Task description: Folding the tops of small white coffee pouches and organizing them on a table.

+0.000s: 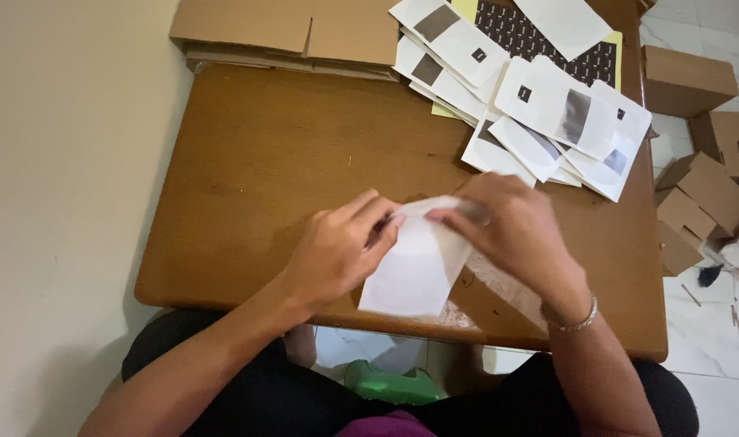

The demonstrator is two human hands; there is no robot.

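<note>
White paper slip (414, 267) hangs pinched at its top between left hand (337, 251) and right hand (511, 231). Printed labels (547, 113) lie piled beyond the right hand.

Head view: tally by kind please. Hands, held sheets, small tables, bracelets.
Hands: 2, left hand and right hand
White sheet held between them: 1
Wooden table: 1
Bracelet on the right wrist: 1
Total: 5
The white slips piled at the far edge overlap too much to count.
</note>
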